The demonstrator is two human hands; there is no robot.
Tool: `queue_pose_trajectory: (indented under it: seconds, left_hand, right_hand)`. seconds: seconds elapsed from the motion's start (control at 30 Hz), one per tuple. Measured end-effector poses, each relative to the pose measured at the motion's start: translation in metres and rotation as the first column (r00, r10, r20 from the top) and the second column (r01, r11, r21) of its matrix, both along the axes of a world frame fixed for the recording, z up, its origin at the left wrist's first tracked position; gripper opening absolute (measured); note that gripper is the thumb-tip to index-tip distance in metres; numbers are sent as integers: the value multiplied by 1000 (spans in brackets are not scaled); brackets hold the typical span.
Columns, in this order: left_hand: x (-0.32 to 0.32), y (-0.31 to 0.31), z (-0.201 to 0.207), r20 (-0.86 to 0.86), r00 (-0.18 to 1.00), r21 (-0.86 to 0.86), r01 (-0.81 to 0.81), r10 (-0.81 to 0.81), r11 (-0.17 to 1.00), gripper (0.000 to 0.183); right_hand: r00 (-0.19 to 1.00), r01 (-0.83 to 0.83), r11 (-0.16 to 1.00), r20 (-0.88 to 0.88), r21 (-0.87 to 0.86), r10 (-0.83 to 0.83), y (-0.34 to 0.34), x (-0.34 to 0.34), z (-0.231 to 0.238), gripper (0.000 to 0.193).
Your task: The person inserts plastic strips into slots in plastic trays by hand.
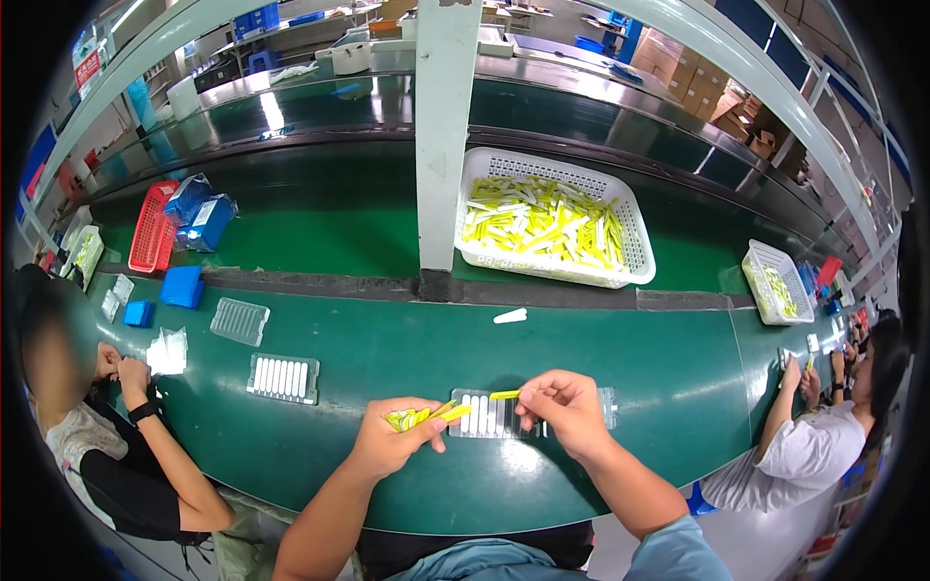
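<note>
My left hand (387,436) is closed round a bunch of slim yellow-and-white plastic sticks (412,418), whose ends poke out past the thumb. Between the thumb and fingers of my right hand (567,407) is a single yellow stick (505,395), held level above a clear plastic tray (523,426). White pieces (474,414) stand side by side in the tray's left slots. My right fingers cover part of its right side. To the left lies another clear tray (313,383) with a row of white pieces.
A white basket (635,232) full of yellow-and-white sticks stands behind an upright post (446,145). A loose white piece (510,316) and a clear tray (239,321) lie on the green table (417,334). Co-workers sit at left and right. A red basket (152,228) stands far left.
</note>
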State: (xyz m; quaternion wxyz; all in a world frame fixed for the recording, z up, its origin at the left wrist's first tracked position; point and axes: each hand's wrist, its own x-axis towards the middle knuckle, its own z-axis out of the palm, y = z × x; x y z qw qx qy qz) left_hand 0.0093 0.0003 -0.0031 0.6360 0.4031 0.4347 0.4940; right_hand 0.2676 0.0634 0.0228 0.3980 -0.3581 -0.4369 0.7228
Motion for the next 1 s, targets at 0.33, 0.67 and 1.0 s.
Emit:
queue_pose_trajectory:
  seconds: [0.33, 0.67, 1.0]
  left_hand:
    - [0, 0, 5, 20, 1000, 3, 5, -5, 1000, 23]
    - [7, -4, -10, 54, 997, 58, 44, -47, 997, 24]
    - [7, -3, 1, 24, 994, 19, 103, -103, 995, 23]
  right_hand:
    - [529, -590, 306, 644, 748, -553, -27, 10, -5, 23]
    - [654, -484, 455, 654, 748, -380, -20, 4, 7, 33]
    - [953, 217, 955, 167, 200, -252, -3, 11, 2, 9]
